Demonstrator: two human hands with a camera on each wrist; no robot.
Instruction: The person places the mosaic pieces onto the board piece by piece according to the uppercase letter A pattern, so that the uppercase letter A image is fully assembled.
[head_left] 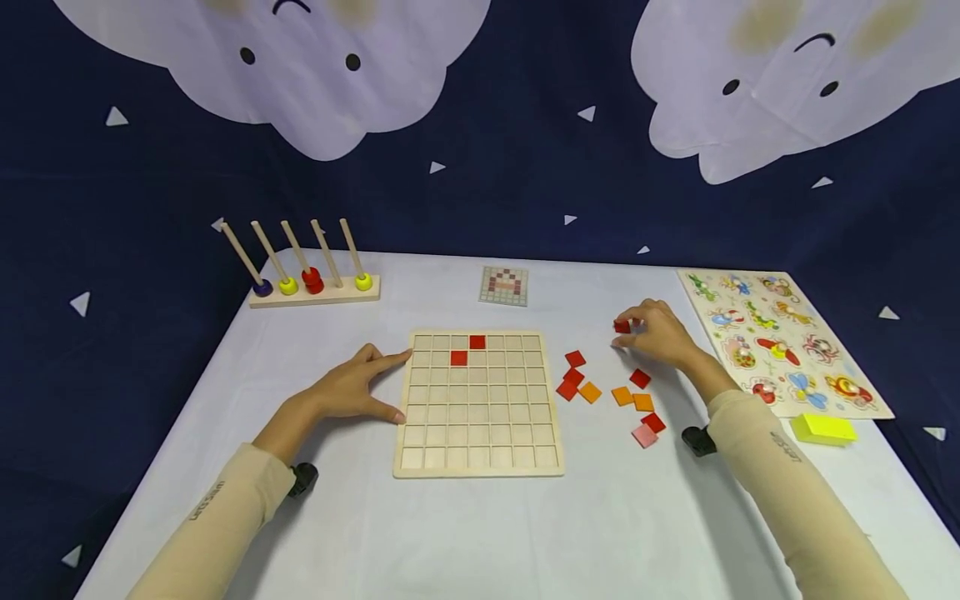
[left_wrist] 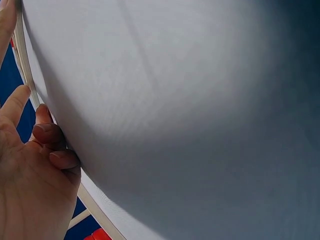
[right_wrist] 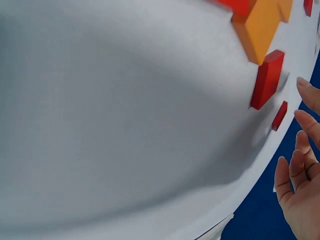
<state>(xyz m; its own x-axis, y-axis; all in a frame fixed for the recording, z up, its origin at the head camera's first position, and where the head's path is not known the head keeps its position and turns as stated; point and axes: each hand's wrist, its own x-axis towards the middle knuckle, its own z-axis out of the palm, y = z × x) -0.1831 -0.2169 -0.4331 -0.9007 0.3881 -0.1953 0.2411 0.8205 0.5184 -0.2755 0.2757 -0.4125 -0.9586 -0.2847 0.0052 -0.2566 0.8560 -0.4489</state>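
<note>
My left hand (head_left: 348, 387) rests at the left edge of a wooden grid board (head_left: 480, 476), thumb and forefinger spread and touching its rim. Two red square tiles lie in the board's upper cells, one red tile (head_left: 477, 342) in the top row and another red tile (head_left: 459, 358) just below and left. To the board's right, my right hand (head_left: 654, 335) reaches over a loose red tile (right_wrist: 280, 116). Its thumb and forefinger are apart beside that tile in the right wrist view. Between board and hand lie several red tiles, orange tiles (head_left: 622, 396) and a pink tile (head_left: 644, 435).
A small pattern card (head_left: 504, 286) lies behind the board. At the back left stands a peg stacker (head_left: 315, 297) with coloured beads. On the right are an insect picture board (head_left: 783, 342) and a yellow block (head_left: 823, 429). A dark cloth with clouds hangs behind the white table (head_left: 465, 542).
</note>
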